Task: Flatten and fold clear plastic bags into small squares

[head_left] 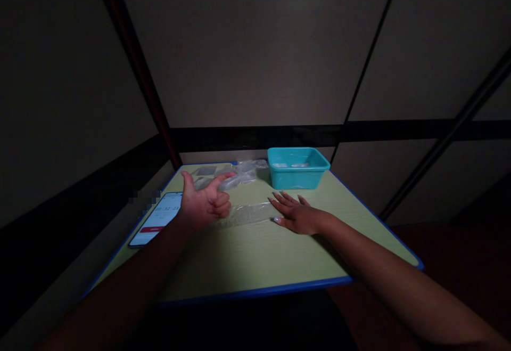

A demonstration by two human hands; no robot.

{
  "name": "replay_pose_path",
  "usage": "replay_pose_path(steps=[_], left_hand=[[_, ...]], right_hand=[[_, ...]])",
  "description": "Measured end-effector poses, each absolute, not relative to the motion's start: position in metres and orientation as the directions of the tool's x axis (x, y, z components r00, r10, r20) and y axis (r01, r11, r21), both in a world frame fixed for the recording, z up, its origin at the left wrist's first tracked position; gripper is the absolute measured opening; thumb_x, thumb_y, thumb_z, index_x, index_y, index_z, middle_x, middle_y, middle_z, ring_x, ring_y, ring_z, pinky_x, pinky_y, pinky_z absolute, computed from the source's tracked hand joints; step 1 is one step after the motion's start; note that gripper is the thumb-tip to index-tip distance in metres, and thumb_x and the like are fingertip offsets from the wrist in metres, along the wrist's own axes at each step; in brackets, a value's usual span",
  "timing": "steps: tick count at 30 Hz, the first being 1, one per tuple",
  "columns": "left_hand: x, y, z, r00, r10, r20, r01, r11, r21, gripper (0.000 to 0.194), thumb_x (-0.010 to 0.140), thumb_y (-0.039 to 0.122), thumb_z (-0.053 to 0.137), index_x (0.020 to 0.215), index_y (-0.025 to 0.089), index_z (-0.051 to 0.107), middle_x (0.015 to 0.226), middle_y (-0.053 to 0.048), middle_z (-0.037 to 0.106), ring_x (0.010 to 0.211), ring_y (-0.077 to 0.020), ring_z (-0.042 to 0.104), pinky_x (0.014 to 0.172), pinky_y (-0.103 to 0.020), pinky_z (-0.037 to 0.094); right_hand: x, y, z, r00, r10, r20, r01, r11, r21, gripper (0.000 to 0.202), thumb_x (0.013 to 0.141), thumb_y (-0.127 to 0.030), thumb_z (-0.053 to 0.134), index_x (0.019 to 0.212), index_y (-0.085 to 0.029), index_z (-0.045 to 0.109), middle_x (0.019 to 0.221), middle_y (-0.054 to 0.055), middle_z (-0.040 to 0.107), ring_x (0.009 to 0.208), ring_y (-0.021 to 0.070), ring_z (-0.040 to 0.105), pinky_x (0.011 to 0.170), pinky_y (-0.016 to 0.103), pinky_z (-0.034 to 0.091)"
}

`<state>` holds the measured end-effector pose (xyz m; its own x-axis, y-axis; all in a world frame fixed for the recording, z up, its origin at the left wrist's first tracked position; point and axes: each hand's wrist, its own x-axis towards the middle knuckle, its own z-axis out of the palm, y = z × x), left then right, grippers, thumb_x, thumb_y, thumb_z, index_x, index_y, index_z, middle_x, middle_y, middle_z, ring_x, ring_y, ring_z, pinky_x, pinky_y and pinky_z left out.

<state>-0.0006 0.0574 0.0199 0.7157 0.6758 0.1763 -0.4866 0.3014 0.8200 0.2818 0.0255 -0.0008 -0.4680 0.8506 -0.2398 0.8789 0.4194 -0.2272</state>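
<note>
My left hand (206, 202) is raised over the left part of the table, with the thumb and index finger stretched apart and the other fingers curled in. Nothing shows in its grasp. Palm down, my right hand (297, 213) lies with its fingers spread at the right end of a clear plastic bag (249, 213). That bag is stretched flat across the table between both hands. Just beyond my right fingertips stands a turquoise plastic basin (297, 178), with some clear or whitish packaging partly visible inside.
The pale yellow-green table (247, 266) has a blue edge. A phone (154, 223) with a lit timer screen lies at the left, partly behind my left forearm. More crumpled clear plastic (249, 170) lies at the back, near a panelled wall (255, 74).
</note>
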Motion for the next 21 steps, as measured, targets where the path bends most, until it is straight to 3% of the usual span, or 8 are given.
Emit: replay_pose_path(steps=[3, 6, 8, 12, 16, 21], left_hand=[[0.000, 0.057, 0.016, 0.798, 0.595, 0.096, -0.382, 0.375, 0.845, 0.073, 0.067, 0.086, 0.035, 0.076, 0.017, 0.058, 0.048, 0.008, 0.028, 0.041, -0.0085, 0.023, 0.046, -0.024, 0.028], [0.002, 0.058, 0.010, 0.831, 0.554, 0.050, -0.322, 0.406, 0.855, 0.050, 0.076, 0.067, 0.053, 0.062, 0.019, 0.045, 0.047, 0.009, 0.024, 0.040, -0.0073, 0.018, 0.045, -0.022, 0.026], [0.003, 0.060, 0.008, 0.837, 0.546, 0.046, -0.308, 0.398, 0.864, 0.046, 0.081, 0.054, 0.054, 0.056, 0.020, 0.036, 0.045, 0.009, 0.020, 0.040, -0.0075, 0.016, 0.043, -0.021, 0.023], [0.003, 0.062, 0.008, 0.804, 0.592, 0.049, -0.331, 0.378, 0.865, 0.050, 0.091, 0.048, 0.037, 0.050, 0.021, 0.026, 0.041, 0.008, 0.016, 0.037, -0.0087, 0.015, 0.041, -0.021, 0.023], [0.002, 0.061, 0.011, 0.786, 0.618, 0.011, -0.328, 0.402, 0.855, 0.055, 0.095, 0.047, 0.016, 0.048, 0.021, 0.027, 0.039, 0.007, 0.015, 0.035, -0.0095, 0.016, 0.040, -0.022, 0.024], [0.002, 0.061, 0.011, 0.768, 0.640, -0.020, -0.324, 0.416, 0.850, 0.063, 0.095, 0.050, 0.007, 0.045, 0.021, 0.032, 0.038, 0.006, 0.016, 0.033, -0.0093, 0.017, 0.038, -0.022, 0.022]], right_hand=[[0.283, 0.027, -0.002, -0.474, 0.846, -0.243, 0.876, 0.426, -0.225, 0.072, 0.092, -0.059, 0.025, 0.150, -0.023, 0.005, 0.156, 0.006, -0.004, 0.143, 0.0278, -0.006, 0.107, 0.064, 0.007], [0.284, 0.027, -0.004, -0.484, 0.845, -0.227, 0.870, 0.438, -0.224, 0.072, 0.091, -0.060, 0.024, 0.150, -0.024, 0.004, 0.156, 0.005, -0.003, 0.143, 0.0275, -0.005, 0.107, 0.065, 0.007], [0.285, 0.028, -0.006, -0.490, 0.843, -0.221, 0.867, 0.444, -0.227, 0.072, 0.091, -0.061, 0.024, 0.150, -0.024, 0.004, 0.156, 0.005, -0.003, 0.143, 0.0276, -0.005, 0.106, 0.065, 0.008], [0.287, 0.028, -0.006, -0.494, 0.840, -0.223, 0.865, 0.449, -0.225, 0.072, 0.092, -0.060, 0.024, 0.150, -0.024, 0.004, 0.156, 0.005, -0.003, 0.143, 0.0281, -0.005, 0.106, 0.066, 0.008], [0.287, 0.029, -0.007, -0.491, 0.843, -0.221, 0.867, 0.447, -0.221, 0.072, 0.092, -0.060, 0.025, 0.150, -0.024, 0.005, 0.156, 0.005, -0.003, 0.143, 0.0296, -0.004, 0.107, 0.065, 0.008], [0.286, 0.029, -0.007, -0.490, 0.843, -0.222, 0.867, 0.444, -0.227, 0.072, 0.091, -0.060, 0.027, 0.150, -0.025, 0.005, 0.156, 0.005, -0.002, 0.142, 0.0300, -0.004, 0.107, 0.066, 0.008]])
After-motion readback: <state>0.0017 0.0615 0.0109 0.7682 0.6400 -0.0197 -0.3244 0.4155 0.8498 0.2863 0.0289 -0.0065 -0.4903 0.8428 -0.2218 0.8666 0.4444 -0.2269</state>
